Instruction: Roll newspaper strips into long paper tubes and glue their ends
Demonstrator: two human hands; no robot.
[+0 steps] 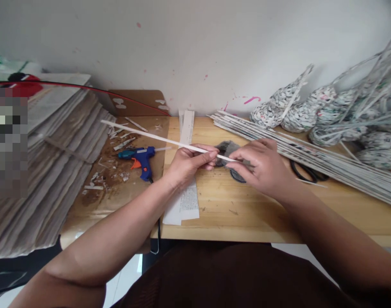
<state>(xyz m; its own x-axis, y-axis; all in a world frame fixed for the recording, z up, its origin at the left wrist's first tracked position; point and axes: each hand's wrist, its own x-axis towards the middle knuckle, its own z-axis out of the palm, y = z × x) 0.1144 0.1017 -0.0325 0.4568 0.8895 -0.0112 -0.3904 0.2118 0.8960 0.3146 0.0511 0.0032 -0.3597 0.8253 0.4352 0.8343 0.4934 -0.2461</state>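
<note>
A thin white rolled paper tube (150, 135) slants across the middle of the view, its far end up to the left. My left hand (193, 158) pinches it between thumb and fingers partway along. Close to its right end, my right hand (258, 164) grips the same tube with thumb and fingertips. Beneath the hands, a dark grey fabric piece (229, 147) lies on the table, partly covered. Printed paper strips (189, 205) rest under and behind my left hand.
A blue glue gun (140, 160) lies on a stained cardboard sheet (102, 205) among scraps. Stacked paper (47, 162) stands at left. Long paper tubes (311, 160) and black-handled scissors (306, 173) lie at right. Woven paper pieces (298, 113) sit against the wall.
</note>
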